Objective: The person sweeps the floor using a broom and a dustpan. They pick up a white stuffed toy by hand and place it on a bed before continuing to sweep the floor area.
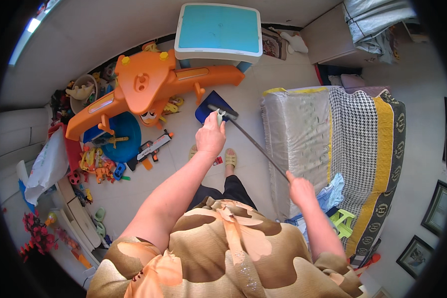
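Observation:
My left hand (pixel 210 136) is closed around a pale green handle end (pixel 220 116), seen nearly from above. Just beyond it, a dark blue dustpan (pixel 210 100) rests on the tiled floor; the handle's lower part is hidden from me. In my right hand (pixel 301 190) is the dark stick of a broom (pixel 259 146), slanting away to the upper left. The grey broom head (pixel 227 111) overlaps the dustpan's near side. Whether its bristles touch the pan cannot be made out.
An orange plastic seesaw (pixel 141 82) stands ahead to the left, before a blue-topped table (pixel 219 28). Toys, including a toy gun (pixel 151 149), litter the left floor. To the right is a covered sofa (pixel 301 141). A small red packet (pixel 217 161) lies between my slippered feet.

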`<action>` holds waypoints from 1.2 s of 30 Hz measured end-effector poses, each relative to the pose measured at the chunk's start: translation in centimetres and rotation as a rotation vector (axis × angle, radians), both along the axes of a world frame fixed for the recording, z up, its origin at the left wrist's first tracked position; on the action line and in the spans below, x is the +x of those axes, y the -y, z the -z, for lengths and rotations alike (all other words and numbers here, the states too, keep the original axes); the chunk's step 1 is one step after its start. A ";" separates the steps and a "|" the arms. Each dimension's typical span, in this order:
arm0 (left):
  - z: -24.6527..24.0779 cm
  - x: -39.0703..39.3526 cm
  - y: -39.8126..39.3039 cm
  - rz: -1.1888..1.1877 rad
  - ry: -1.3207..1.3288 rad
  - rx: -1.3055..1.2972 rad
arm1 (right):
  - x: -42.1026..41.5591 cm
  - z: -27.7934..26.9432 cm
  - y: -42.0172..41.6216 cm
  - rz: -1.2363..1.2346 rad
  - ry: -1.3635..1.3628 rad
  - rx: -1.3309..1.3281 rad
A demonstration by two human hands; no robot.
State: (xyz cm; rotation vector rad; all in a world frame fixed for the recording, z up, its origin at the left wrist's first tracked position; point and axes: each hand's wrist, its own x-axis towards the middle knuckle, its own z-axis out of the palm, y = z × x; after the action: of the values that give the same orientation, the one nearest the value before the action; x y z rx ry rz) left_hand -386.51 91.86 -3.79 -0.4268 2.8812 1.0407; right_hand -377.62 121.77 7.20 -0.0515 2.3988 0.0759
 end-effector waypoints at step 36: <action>-0.4 7.1 13.4 0.243 -0.107 -0.126 | 20.2 5.9 9.0 0.891 0.269 -0.597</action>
State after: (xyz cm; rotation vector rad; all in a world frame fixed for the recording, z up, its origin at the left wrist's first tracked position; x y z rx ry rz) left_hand -379.36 78.45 -3.38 -0.0222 3.0046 0.8716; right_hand -357.44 112.78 1.33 0.6741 1.9011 -0.9832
